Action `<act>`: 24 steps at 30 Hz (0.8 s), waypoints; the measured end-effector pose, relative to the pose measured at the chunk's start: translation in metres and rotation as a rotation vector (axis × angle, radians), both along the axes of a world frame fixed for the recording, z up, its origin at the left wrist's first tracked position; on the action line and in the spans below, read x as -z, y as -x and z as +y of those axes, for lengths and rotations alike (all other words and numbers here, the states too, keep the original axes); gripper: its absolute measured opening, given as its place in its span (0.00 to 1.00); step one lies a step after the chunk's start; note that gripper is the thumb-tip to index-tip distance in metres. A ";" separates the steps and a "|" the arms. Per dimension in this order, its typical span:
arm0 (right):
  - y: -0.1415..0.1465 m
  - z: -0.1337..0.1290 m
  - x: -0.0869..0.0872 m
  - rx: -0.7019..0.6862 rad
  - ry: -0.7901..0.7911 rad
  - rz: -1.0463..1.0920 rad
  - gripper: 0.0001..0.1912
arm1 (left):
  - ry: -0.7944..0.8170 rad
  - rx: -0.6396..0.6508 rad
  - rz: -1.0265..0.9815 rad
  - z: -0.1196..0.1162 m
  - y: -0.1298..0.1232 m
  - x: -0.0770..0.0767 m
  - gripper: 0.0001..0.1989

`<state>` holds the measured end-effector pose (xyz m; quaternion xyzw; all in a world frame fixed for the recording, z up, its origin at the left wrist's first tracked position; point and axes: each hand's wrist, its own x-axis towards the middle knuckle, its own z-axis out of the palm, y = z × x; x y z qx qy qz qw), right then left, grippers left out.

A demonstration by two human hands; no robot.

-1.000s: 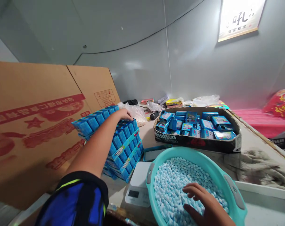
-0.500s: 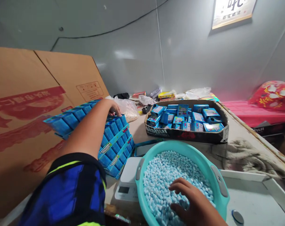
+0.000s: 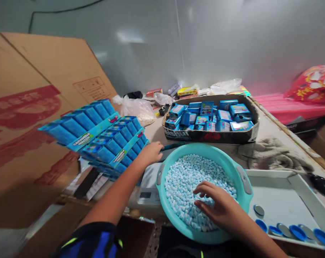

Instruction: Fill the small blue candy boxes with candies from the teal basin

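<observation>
My right hand (image 3: 218, 202) hovers over a turquoise basin (image 3: 205, 148) of small pale blue and white candies (image 3: 183, 190). Its fingers are curved and apart, with nothing seen in them. My left hand (image 3: 151, 154) is at the left end of a blue-edged tray (image 3: 171, 147), partly hidden behind the basin. Those fingers are loosely stretched out; whether they touch the tray I cannot tell. Just left of this hand, blue display trays of small blue boxes (image 3: 108, 139) stand stacked and tilted. Below the hand is a white scale (image 3: 147, 193), partly behind the basin.
A dark carton (image 3: 210, 137) full of loose blue boxes stands behind the basin. At right are a grey cloth (image 3: 275, 154) and a white tray (image 3: 280, 195) with several round lids. A big cardboard box (image 3: 44, 68) rises at left. Plastic bags (image 3: 139, 109) lie at the back.
My left hand has left the top of the stacked display trays and come down right, beside the basin. The stack leans more to the left. My right hand stays above the candies; the view has tilted down.
</observation>
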<state>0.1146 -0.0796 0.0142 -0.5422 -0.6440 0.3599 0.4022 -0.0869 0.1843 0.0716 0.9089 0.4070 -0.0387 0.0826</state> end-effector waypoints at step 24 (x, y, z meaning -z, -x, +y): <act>0.006 0.006 -0.002 0.061 0.085 -0.150 0.10 | 0.007 -0.067 -0.202 0.057 -0.001 0.039 0.19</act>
